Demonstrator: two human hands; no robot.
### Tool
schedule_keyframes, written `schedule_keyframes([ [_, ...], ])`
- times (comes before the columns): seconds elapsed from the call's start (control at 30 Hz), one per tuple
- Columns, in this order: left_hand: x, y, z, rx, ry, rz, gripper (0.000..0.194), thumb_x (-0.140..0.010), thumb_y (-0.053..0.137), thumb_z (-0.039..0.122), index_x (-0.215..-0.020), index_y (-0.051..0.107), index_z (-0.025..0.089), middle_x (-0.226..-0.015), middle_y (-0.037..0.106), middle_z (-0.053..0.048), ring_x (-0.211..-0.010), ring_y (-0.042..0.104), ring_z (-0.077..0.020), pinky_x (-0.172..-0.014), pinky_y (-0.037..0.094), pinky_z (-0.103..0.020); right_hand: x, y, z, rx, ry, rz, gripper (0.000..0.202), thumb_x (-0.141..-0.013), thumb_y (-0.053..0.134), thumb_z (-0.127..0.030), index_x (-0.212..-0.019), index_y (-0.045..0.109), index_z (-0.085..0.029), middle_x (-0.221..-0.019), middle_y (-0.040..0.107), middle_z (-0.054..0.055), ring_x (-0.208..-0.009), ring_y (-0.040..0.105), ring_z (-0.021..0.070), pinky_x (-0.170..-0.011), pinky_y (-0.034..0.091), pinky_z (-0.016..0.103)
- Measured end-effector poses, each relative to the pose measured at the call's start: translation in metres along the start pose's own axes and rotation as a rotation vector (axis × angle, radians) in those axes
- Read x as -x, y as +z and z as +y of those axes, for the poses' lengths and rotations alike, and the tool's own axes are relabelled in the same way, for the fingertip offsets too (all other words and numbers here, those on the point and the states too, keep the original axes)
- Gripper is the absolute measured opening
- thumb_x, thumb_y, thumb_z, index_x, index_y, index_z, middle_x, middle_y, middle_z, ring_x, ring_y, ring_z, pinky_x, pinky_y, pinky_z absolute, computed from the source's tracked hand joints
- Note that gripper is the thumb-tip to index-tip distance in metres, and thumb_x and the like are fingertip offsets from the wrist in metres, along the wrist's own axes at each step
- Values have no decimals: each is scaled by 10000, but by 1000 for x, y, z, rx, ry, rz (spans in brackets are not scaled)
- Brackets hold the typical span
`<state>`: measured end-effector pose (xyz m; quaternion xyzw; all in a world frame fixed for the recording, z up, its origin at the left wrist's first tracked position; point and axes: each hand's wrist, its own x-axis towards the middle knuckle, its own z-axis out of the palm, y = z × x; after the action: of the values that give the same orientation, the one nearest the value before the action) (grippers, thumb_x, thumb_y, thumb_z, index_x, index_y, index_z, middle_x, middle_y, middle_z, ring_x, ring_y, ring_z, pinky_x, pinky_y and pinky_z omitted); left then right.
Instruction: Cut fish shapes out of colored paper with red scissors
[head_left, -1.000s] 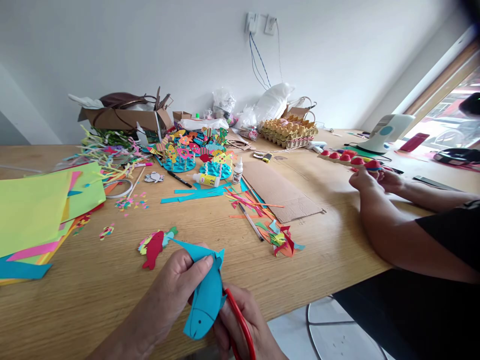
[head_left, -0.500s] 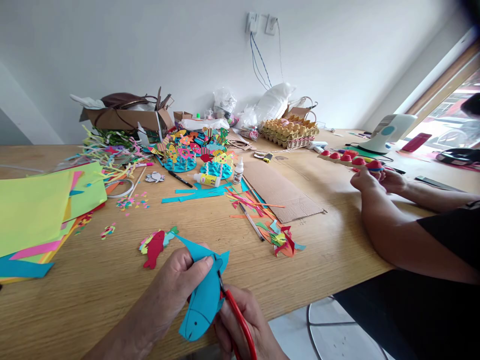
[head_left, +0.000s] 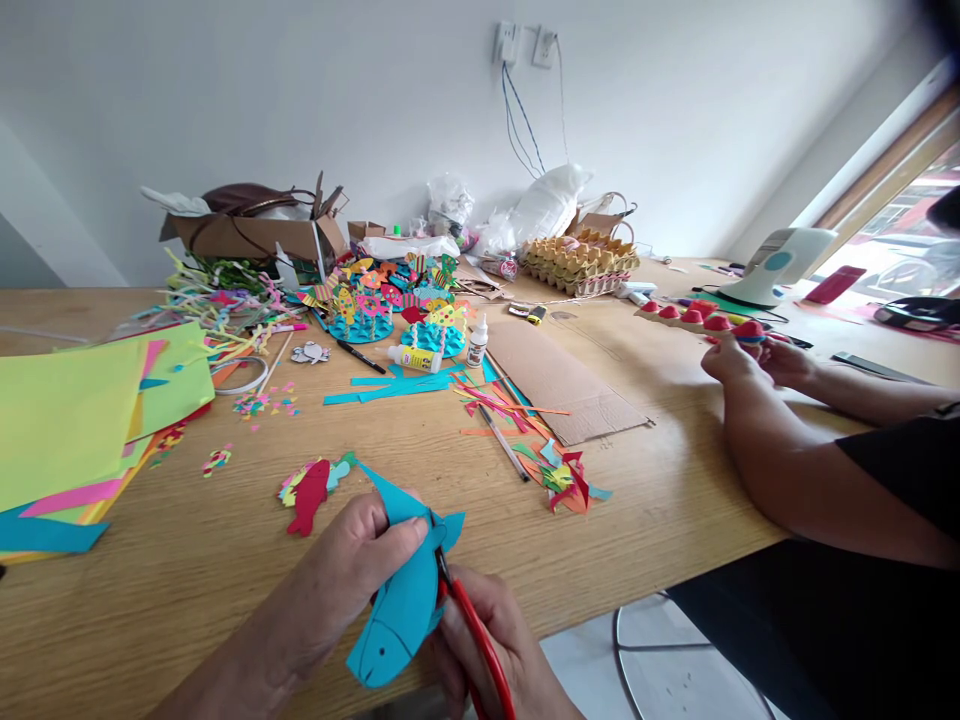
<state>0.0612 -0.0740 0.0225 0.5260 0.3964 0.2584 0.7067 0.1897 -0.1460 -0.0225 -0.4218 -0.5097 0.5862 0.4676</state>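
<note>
Between my hands is a piece of blue paper (head_left: 405,600) with a fish outline and an eye drawn on it, partly cut. My left hand (head_left: 367,555) pinches its upper part, thumb on top. My right hand (head_left: 491,625) is closed round the red handles of the scissors (head_left: 480,640), whose dark blades meet the paper at its right edge, near the narrow tail part. Beyond my left hand, a red paper fish (head_left: 309,497) lies on other cut paper shapes.
Coloured sheets (head_left: 60,420) lie at left. Paper scraps (head_left: 564,478), a pen (head_left: 502,442) and cardboard (head_left: 562,385) are ahead. Finished fish decorations (head_left: 360,325) stand farther back. At right, another person's hands (head_left: 739,360) hold a red-topped egg-carton strip (head_left: 694,318).
The blue paper has turned slightly, its lower end shifting left. The loose flap at its upper right has moved a little right. Both hands keep their hold.
</note>
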Motion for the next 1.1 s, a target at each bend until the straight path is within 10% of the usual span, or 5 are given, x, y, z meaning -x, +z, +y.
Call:
schedule_keyframes([
  [1.1, -6, -27, 17, -233, -177, -156, 158, -654, 603, 296, -572, 517, 191, -503, 441, 58, -458, 331, -90, -428, 255, -198, 8, -13, -4, 59, 89, -85, 556, -783, 394, -695, -569, 398, -182, -412, 381, -58, -358, 333, 54, -334, 237, 156],
])
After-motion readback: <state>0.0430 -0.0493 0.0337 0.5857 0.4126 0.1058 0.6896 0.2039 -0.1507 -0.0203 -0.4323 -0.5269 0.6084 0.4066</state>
